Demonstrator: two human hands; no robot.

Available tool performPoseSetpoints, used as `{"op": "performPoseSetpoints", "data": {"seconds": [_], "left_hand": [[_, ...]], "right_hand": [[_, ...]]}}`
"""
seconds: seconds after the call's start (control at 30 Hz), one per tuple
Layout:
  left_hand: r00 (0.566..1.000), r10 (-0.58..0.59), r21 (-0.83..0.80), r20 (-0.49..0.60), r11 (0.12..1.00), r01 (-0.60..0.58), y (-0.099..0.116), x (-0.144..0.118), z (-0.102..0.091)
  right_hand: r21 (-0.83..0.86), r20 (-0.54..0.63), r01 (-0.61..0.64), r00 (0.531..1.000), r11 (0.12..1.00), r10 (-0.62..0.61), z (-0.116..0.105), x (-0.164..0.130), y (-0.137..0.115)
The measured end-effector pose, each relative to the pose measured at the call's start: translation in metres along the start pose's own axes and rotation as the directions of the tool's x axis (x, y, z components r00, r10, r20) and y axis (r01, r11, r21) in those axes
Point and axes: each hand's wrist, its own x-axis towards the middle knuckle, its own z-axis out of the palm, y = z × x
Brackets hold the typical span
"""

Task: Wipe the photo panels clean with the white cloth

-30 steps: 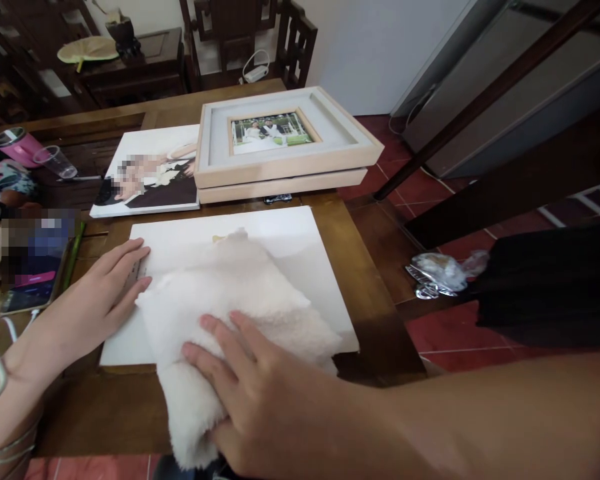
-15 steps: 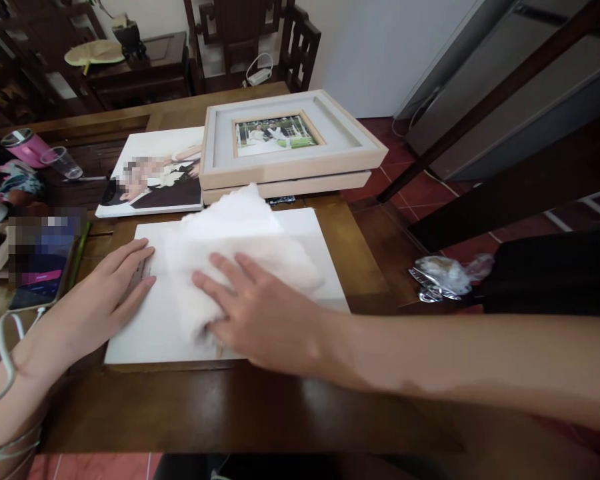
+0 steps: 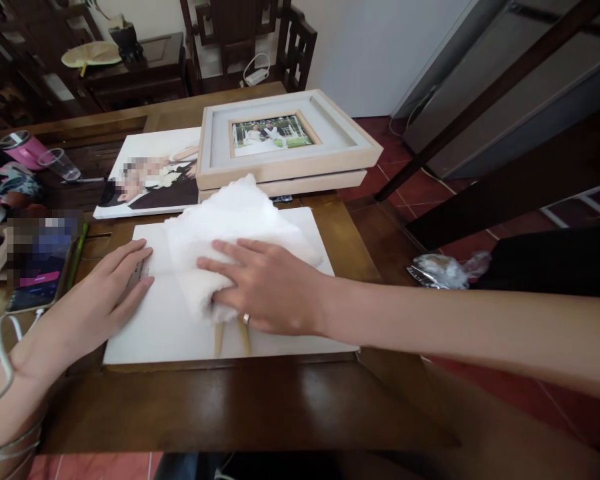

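Observation:
A white picture panel (image 3: 145,327) lies flat on the wooden table, with small dark print at its left and two tan tapered shapes near its front edge. A fluffy white cloth (image 3: 240,210) covers much of its middle. My right hand (image 3: 265,287), with a ring on one finger, presses down on the cloth, fingers spread over it and the thumb tucked at its near fold. My left hand (image 3: 115,287) rests open on the panel's left edge, holding nothing. What is printed under the cloth is hidden.
Behind the panel, a framed photo (image 3: 275,133) sits on another frame, beside a portrait print (image 3: 155,173). On the left are a phone (image 3: 43,280) with a white cable, a clear plastic cup (image 3: 60,165) and a pink tumbler (image 3: 25,150). The table edge (image 3: 370,247) lies right.
My right hand has shifted slightly up and away from the panel's front edge, drawing the cloth with it. Both tan shapes now show. My left hand has stayed in place.

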Motion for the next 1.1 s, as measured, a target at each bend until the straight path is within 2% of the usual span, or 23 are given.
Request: {"op": "performPoseSetpoints", "data": {"seconds": [0.07, 0.13, 0.3, 0.37, 0.43, 0.5, 0.6, 0.7, 0.9, 1.0, 1.1], "left_hand": [[1.0, 0.007, 0.001, -0.001, 1.0, -0.007, 0.0, 0.0, 0.0], [1.0, 0.008, -0.002, 0.003, 1.0, -0.008, 0.0, 0.0, 0.0], [1.0, 0.01, -0.011, -0.015, 1.0, -0.01, 0.001, 0.0, 0.0], [1.0, 0.0, -0.014, -0.017, 1.0, 0.0, 0.001, 0.0, 0.001], [1.0, -0.01, -0.013, -0.003, 1.0, 0.009, 0.001, 0.001, 0.0], [1.0, -0.02, -0.009, 0.01, 1.0, 0.02, 0.001, 0.001, 0.0], [1.0, -0.011, -0.001, 0.01, 1.0, 0.011, 0.0, 0.001, 0.0], [1.0, 0.0, -0.002, 0.005, 1.0, 0.0, 0.0, 0.001, -0.001], [1.0, -0.005, -0.02, -0.002, 1.0, 0.005, 0.001, 0.0, 0.0], [1.0, -0.01, -0.017, -0.002, 1.0, 0.01, 0.001, 0.001, 0.0], [1.0, 0.001, -0.003, 0.007, 1.0, -0.001, 0.001, 0.002, 0.0]], "right_hand": [[-0.022, -0.005, -0.036, 0.999, 0.999, 0.036, 0.002, 0.001, -0.002], [-0.031, -0.037, -0.014, 0.999, 0.999, 0.013, 0.006, -0.002, -0.013], [-0.036, -0.265, 0.112, 0.957, 0.993, -0.117, 0.016, -0.016, -0.041], [-0.007, -0.236, 0.153, 0.96, 0.988, -0.15, 0.015, -0.018, -0.036], [0.018, -0.152, 0.161, 0.976, 0.987, -0.157, 0.013, -0.016, -0.022], [0.015, -0.094, 0.123, 0.988, 0.992, -0.121, 0.011, -0.011, -0.005], [-0.011, -0.074, 0.038, 0.996, 0.999, -0.039, 0.009, -0.005, 0.009], [-0.043, -0.111, 0.007, 0.994, 0.999, -0.012, 0.012, -0.005, 0.0], [-0.073, -0.289, 0.076, 0.953, 0.994, -0.094, 0.02, -0.016, -0.036], [-0.05, -0.213, 0.104, 0.971, 0.993, -0.113, 0.017, -0.016, -0.031], [-0.015, -0.093, 0.09, 0.991, 0.996, -0.091, 0.012, -0.011, -0.01]]}}
